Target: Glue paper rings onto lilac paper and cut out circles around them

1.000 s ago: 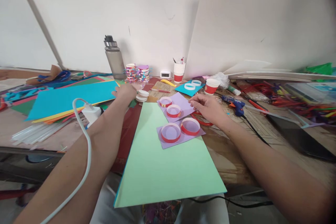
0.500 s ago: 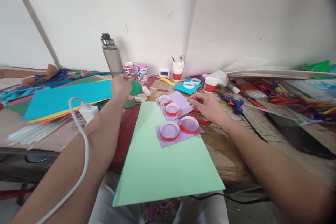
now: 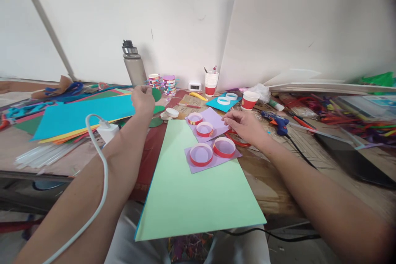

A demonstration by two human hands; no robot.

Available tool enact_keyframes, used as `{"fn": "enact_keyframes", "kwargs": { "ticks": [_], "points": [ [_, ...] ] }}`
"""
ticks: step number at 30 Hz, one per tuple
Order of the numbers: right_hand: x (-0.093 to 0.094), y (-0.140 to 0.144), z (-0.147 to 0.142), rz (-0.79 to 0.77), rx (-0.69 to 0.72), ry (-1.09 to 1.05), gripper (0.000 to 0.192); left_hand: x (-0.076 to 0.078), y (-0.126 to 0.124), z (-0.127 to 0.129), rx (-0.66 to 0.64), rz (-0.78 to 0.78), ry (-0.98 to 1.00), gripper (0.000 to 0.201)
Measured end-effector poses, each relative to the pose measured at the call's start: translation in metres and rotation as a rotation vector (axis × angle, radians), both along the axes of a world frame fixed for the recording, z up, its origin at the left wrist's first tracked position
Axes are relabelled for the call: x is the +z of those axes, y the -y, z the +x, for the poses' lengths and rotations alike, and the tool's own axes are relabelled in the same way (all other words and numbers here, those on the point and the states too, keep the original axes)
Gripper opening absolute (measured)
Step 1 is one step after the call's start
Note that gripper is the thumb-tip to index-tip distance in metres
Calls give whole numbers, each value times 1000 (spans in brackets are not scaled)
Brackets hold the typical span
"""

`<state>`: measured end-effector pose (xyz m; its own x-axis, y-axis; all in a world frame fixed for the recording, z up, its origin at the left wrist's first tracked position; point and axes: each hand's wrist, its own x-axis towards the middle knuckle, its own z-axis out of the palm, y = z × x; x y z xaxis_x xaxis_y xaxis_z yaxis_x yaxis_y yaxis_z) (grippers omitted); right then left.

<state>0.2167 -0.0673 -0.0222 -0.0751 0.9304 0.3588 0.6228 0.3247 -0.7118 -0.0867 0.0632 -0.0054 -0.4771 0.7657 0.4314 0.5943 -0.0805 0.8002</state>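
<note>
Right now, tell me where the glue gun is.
In the head view, the glue gun lies on the table's right side, just beyond the right hand and right of the red cup.

The left hand covers most of the green paper disc it grips. The light green sheet hides the table edge beneath it. The white cable runs off the bottom edge. Items inside the stacked cups are too small to identify.

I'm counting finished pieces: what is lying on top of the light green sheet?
On the light green sheet lie two purple papers, each carrying two red rings. Whatever is beneath the purple papers is hidden.
</note>
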Motion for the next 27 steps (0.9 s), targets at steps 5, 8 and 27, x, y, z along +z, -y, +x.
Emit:
{"fn": "enact_keyframes", "kwargs": {
  "ticks": [5, 8, 27],
  "points": [
    [0, -1, 0, -37, 25, -60, 19, 10, 10, 25, -286, 200, 368, 19],
    [0, -1, -1, -70, 36, -168, 22, 13, 24, 46, -560, 119, 406, 24],
    [-6, -25, 7, -78, -133, -134, 24, -5, 61, 98, -876, -103, 35, 17]
  ]
}}
